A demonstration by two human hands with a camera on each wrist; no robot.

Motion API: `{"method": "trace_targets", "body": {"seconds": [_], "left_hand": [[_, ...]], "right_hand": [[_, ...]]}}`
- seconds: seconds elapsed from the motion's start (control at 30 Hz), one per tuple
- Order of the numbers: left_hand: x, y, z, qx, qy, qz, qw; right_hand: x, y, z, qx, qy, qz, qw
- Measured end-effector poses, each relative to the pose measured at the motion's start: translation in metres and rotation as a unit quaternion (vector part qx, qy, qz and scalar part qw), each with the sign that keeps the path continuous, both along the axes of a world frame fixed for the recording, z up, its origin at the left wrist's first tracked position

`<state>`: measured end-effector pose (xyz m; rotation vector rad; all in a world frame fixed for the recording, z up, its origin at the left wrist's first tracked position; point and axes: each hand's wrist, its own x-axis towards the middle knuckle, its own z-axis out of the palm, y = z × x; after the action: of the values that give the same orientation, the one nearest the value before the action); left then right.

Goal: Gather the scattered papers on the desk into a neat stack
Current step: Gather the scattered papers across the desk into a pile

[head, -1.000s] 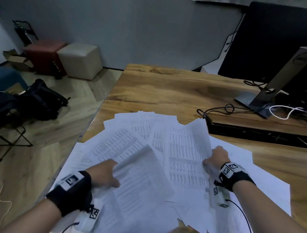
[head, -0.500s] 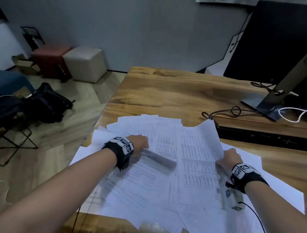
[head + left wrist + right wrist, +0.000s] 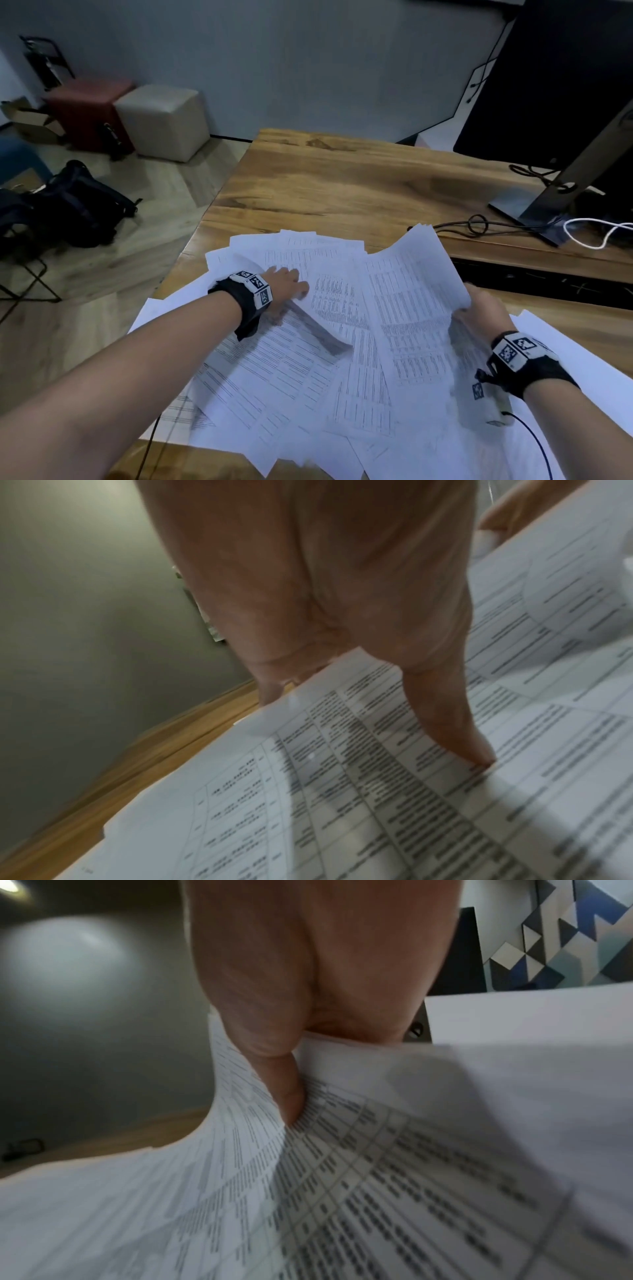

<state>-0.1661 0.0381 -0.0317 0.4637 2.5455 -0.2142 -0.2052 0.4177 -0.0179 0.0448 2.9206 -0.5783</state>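
Several white printed sheets lie fanned and overlapping across the near part of the wooden desk. My left hand reaches over the left side of the spread. Its thumb presses on top of a sheet while the fingers slip under that sheet's far edge. My right hand grips the right edge of a bundle of sheets and holds it tilted up off the desk. The right thumb lies on the printed top page, with the fingers hidden beneath.
A monitor stand, black cables and a white cable sit at the back right, with a long black bar just beyond the papers. The desk's left edge drops to a floor with two cube stools and a dark bag.
My left hand has moved forward from the near edge to the middle left of the spread, taking a sheet with it. The right hand has lifted its bundle slightly.
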Motion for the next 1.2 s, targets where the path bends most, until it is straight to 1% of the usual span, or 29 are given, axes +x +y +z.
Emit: {"method": "trace_targets", "body": {"seconds": [0.1, 0.2, 0.3, 0.47, 0.6, 0.77, 0.93, 1.07, 1.2], "left_hand": [[0.0, 0.0, 0.003, -0.001, -0.01, 0.007, 1.0], [-0.002, 0.0, 0.004, -0.007, -0.042, 0.033, 0.999], [-0.002, 0.002, 0.006, -0.033, -0.058, 0.028, 0.997], [-0.001, -0.001, 0.001, -0.066, -0.013, -0.025, 0.997], [0.0, -0.004, 0.004, -0.08, 0.015, -0.044, 0.996], [0.004, -0.01, 0.023, -0.05, 0.081, -0.044, 0.994], [0.008, -0.013, 0.057, -0.011, 0.051, 0.014, 0.999], [0.013, -0.018, 0.078, 0.029, 0.065, 0.045, 0.996], [0.02, -0.033, 0.096, 0.118, 0.082, 0.115, 0.983]], "right_hand": [[0.0, -0.002, 0.013, -0.042, 0.01, -0.005, 0.999], [0.002, -0.005, 0.022, -0.049, 0.013, -0.005, 0.999], [0.005, -0.008, 0.037, -0.058, 0.012, -0.001, 0.998], [0.004, -0.012, 0.057, -0.078, 0.031, 0.015, 0.996], [0.0, -0.017, 0.073, -0.076, 0.097, 0.046, 0.991], [-0.012, -0.02, 0.087, -0.056, 0.148, 0.067, 0.985], [-0.019, -0.02, 0.107, -0.008, 0.198, 0.095, 0.975], [-0.011, -0.021, 0.131, 0.014, 0.231, 0.113, 0.966], [-0.001, -0.016, 0.155, 0.02, 0.271, 0.125, 0.954]]}}
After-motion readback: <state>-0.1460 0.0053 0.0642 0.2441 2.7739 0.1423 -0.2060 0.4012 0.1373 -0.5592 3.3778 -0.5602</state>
